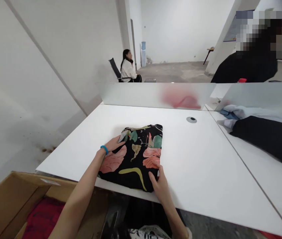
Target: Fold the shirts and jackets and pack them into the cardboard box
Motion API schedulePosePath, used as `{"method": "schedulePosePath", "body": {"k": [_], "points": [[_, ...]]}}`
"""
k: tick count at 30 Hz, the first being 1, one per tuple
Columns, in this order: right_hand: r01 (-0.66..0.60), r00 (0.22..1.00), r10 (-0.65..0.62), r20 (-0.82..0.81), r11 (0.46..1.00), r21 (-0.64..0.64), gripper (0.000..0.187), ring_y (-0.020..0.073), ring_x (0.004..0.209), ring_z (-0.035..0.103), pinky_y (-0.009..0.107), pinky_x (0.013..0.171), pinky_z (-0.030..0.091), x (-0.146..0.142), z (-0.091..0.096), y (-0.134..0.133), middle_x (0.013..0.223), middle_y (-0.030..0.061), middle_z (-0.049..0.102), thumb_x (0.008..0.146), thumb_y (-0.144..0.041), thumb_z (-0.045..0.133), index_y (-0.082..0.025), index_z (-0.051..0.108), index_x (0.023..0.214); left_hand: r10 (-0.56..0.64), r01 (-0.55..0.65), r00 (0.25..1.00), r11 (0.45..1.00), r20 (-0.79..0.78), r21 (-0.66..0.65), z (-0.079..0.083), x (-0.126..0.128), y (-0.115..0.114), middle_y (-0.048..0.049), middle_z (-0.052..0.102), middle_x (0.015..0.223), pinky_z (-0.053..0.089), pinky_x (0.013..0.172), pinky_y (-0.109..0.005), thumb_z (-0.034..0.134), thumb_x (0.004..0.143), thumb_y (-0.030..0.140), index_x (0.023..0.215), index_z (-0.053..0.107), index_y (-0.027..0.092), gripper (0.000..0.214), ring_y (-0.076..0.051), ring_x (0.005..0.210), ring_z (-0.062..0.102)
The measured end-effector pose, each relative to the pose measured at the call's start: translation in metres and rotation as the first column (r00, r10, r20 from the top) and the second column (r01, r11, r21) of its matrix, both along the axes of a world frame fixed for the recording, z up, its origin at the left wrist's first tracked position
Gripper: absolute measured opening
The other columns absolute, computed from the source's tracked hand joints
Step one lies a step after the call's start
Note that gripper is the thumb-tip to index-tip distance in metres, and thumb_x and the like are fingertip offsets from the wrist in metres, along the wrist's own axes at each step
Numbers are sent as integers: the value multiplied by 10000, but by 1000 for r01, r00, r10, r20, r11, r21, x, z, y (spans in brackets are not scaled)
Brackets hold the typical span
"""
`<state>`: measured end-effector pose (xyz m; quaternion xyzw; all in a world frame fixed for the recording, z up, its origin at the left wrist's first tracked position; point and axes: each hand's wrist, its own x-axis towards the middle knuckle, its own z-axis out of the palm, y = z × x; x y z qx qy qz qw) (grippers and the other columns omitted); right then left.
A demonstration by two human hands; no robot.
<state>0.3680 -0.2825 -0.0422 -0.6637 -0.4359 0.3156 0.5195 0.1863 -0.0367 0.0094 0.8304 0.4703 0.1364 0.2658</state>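
Observation:
A folded black fabric garment [133, 157] with a print of pink, green and yellow leaves lies on the white table [205, 159], near its front edge. My left hand [112, 144], with a blue wristband, rests over the garment's left side, fingers on top. My right hand [159, 184] holds the garment's near right corner, with the thumb lying on top. The fabric under my palms is hidden.
A cardboard box [19, 205] holding red cloth [42, 217] stands at the lower left below the table. On the adjoining table lie black and pale blue garments [262, 139]. A frosted divider [156, 96] stands behind, with a person seated beyond it and another at the right.

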Motion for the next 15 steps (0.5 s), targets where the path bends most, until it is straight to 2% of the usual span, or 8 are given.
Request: {"method": "schedulePosePath", "body": {"k": [2,4,7,11,13,15], "points": [[40,995,-40,-93,999,0,538,235,1301,405,408,1107,307,1,-1,3,1342,139,495,819,-346,475,-138,416,1311,-81,88,986,995,146,-44,7,3,0,-99,663,1142,426,1006,-367,549,785,492,1233,533,164,556,-256,1128,568],[71,981,-72,-179,997,-12,600,232,1350,337,418,1133,257,3,-1,6,1410,118,436,787,-313,487,-148,393,1357,-99,136,952,984,289,-111,11,7,1,-109,629,1213,397,1045,-396,610,730,489,1279,504,156,651,-267,1178,536],[131,937,-125,-326,991,-4,632,224,1352,344,406,1117,298,8,4,6,1459,79,390,772,-280,466,-174,399,1392,6,95,908,970,418,-222,8,10,-2,-110,555,1323,354,1086,-415,688,640,461,1297,499,167,744,-289,1238,486],[199,781,-146,-607,980,20,713,245,1189,540,403,956,478,17,21,-2,1331,96,544,770,-290,482,-173,328,1456,135,38,853,948,505,-316,-2,11,-16,-126,485,1393,384,1069,-417,660,667,445,1328,457,142,755,-304,1265,460],[200,716,-137,-685,980,13,747,259,1110,595,404,891,517,23,36,-8,1256,100,604,753,-287,522,-169,321,1463,255,29,777,899,576,-437,-1,9,-26,-142,521,1355,436,1021,-434,672,664,419,1335,437,128,768,-316,1210,515],[196,683,-111,-722,980,35,722,260,1105,599,393,885,525,27,54,-12,1264,84,602,739,-268,544,-191,378,1438,373,30,693,840,617,-542,8,4,-38,-145,569,1301,470,984,-451,694,651,395,1315,455,126,756,-324,1151,561]]}}
